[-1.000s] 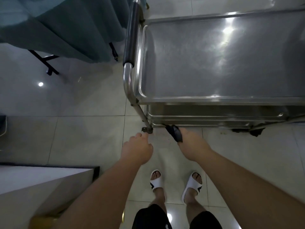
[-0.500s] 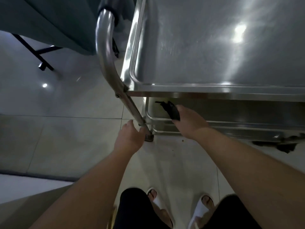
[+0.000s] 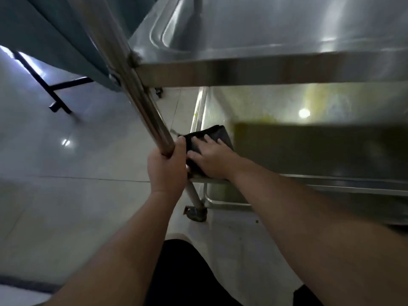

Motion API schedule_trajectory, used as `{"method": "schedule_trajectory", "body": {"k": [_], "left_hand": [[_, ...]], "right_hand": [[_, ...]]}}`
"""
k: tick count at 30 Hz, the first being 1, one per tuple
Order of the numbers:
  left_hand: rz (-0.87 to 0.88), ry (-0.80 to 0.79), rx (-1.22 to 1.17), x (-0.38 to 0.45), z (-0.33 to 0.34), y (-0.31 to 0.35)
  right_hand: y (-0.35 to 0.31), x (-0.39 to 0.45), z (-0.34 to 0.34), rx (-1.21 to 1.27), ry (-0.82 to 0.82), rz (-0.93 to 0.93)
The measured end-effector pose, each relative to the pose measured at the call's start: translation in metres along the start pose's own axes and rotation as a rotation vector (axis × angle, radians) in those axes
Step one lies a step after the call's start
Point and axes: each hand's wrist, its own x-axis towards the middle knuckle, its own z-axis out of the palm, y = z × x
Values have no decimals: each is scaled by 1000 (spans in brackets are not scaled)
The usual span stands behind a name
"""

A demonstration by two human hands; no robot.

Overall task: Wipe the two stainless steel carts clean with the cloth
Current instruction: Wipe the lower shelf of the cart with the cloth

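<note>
One cart (image 3: 276,71): steel, shelves stacked, fills the upper right.
Upright tube (image 3: 141,100): at the cart's left corner, slanting.
Left hand (image 3: 166,171): fingers wrapped round that tube.
Right hand (image 3: 212,160): fingers flat, pressing cloth.
Cloth (image 3: 212,134): dark, on the cart's middle shelf, left corner.

A stainless steel cart (image 3: 276,71) is seen from close above, its top tray shiny with rounded inner corners. A slanted tubular leg (image 3: 141,96) is bolted at the tray's near-left corner. On the middle shelf (image 3: 309,138), streaked with yellowish smears, a dark folded cloth (image 3: 212,134) is laid flat at the near-left corner. A lower shelf rim (image 3: 225,203) is visible beneath.
</note>
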Motion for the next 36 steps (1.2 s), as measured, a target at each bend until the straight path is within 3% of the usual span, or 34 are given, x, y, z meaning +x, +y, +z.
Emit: {"method": "schedule_trajectory", "body": {"k": [7,12,17,23,30,33,36], "left_hand": [[39,52,-108,6,10,-12],[105,38,-130,9,12,-15],[136,96,-190,10,18,-19],[222,93,-216,9,19,-21],[257,117,-199,10,19,-21],[246,109,-208,10,20,-21],[237,115,-215,10,21,-21]], "right_hand": [[40,-31,23,-202,15,-97],[116,-62,-17,-240,132,214],[133,1,-36,-178,248,501],[59,82,-11,-188,200,293],[53,17,6,-235,-87,-251],[71,17,-7,-307,-49,-212],[81,64,-30,-305,84,3]]}}
